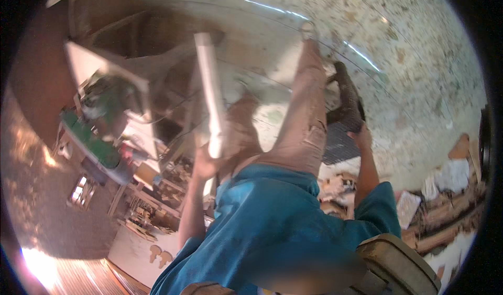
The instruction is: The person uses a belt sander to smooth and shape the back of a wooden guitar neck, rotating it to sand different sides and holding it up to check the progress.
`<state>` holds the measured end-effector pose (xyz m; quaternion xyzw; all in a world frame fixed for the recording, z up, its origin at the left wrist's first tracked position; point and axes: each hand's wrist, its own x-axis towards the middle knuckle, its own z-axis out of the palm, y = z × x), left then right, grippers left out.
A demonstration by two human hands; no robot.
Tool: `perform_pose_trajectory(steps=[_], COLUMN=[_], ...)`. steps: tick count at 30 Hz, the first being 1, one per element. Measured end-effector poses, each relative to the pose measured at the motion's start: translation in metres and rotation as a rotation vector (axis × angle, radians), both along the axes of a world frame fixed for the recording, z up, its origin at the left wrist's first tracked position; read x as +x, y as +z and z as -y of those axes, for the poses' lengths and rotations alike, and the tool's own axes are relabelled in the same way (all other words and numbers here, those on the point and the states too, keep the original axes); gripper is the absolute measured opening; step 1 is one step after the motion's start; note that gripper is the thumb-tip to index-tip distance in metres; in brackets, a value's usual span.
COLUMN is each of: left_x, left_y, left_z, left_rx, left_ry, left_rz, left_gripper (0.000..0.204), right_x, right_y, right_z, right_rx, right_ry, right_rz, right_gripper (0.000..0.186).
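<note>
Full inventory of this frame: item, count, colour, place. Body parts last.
white bar: 1, white, upper centre-left, lower end at left hand
dark ribbed piece: 1, near-black, right of centre, beside the leg
green machine: 1, green and grey, left
wood scraps: several, uncountable, tan, below the dark ribbed piece
timber pieces: several, brown, lower right
crumpled white item: 1 or more, white, right
wooden cut-outs: at least 2, tan, lower left
floor: 1, pale, speckled, upper right
shirt: 1, teal, lower centre
trousers: 1 pair, brown, centre
left hand: 1, bare, holding the white bar
right hand: 1, bare, at the dark ribbed piece's edge, grip unclear
</note>
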<state>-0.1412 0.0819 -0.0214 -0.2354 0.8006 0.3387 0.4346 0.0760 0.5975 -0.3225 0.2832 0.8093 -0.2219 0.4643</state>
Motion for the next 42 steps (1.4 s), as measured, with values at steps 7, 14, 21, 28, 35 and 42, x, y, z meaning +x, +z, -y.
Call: perform_pose_trajectory(steps=[7, 14, 21, 28, 35, 42], left_x=[-0.028, -0.034, -0.053, -0.007, 0.043, 0.047], left_y=[-0.048, -0.076, -0.091, -0.127, -0.090, 0.013], left_z=[0.026, 0.076, 0.071, 0.084, 0.092, 0.085], left_rx=[0.043, 0.046, 0.134, 0.203, 0.507, 0.771], left_ry=[0.162, 0.045, -0.013, -0.143, -0.217, -0.328], left_rz=[0.086, -0.041, -0.053, -0.299, -0.586, -0.746], left_gripper=[0.032, 0.031, 0.049, 0.060, 0.056, 0.044], right_x=[0.061, 0.053, 0.056, 0.065, -0.204, -0.274], right_y=[-0.039, -0.062, -0.103, -0.164, 0.122, 0.407], right_z=[0.119, 0.258, 0.267, 0.140, 0.222, 0.348], right_rx=[-0.156, -0.355, -0.399, -0.421, -0.874, -1.771], right_ry=[-0.022, -0.175, -0.107, 0.586, -0.522, 0.064], right_rz=[0.162, 0.300, 0.103, -0.289, -1.001, -1.300], right_gripper=[0.112, 0.097, 0.088, 0.079, 0.084, 0.095])
